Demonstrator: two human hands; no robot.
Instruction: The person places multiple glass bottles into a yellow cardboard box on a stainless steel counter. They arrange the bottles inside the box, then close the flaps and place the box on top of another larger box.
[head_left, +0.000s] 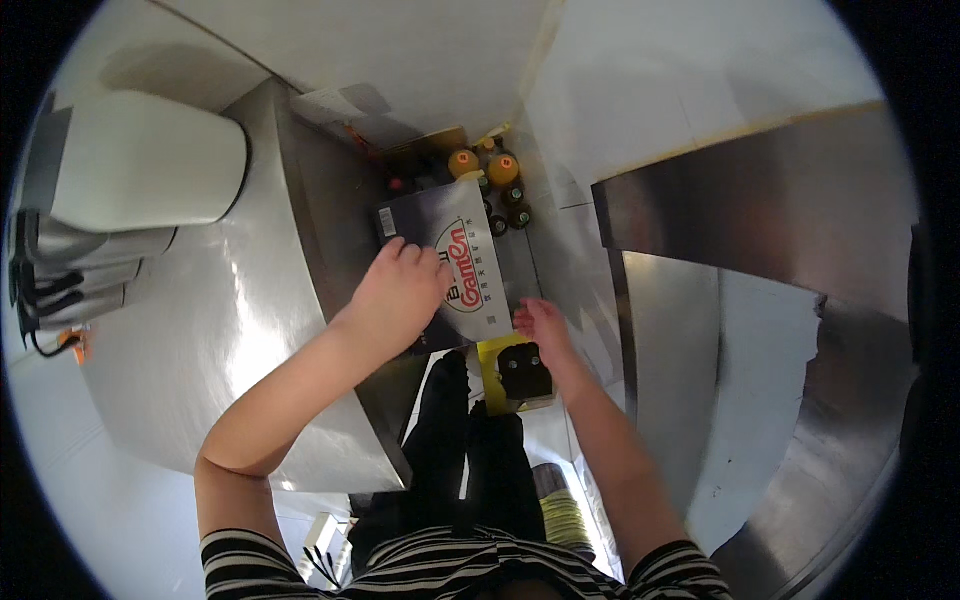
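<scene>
A cardboard carton (450, 262) with a dark and pale printed top lies in the gap between a steel counter and the wall. Over its near left part is my left hand (405, 289), fingers curled and knuckles up; whether the fingertips grip the carton is hidden. My right hand (541, 324) is beside the carton's near right corner, fingers loosely bent, with nothing visible in it. Just under that hand stands a yellow box (491, 375) with dark bottles inside. Past the carton's far edge are orange-coloured bottles (503, 169) and several dark bottles (519, 217).
The stainless steel counter (277, 360) at the left carries a white-lidded container (150, 161) and several metal holders (97, 270). A steel ledge (757, 202) juts out at the right. Striped yellowish material (562, 517) lies low beside my legs.
</scene>
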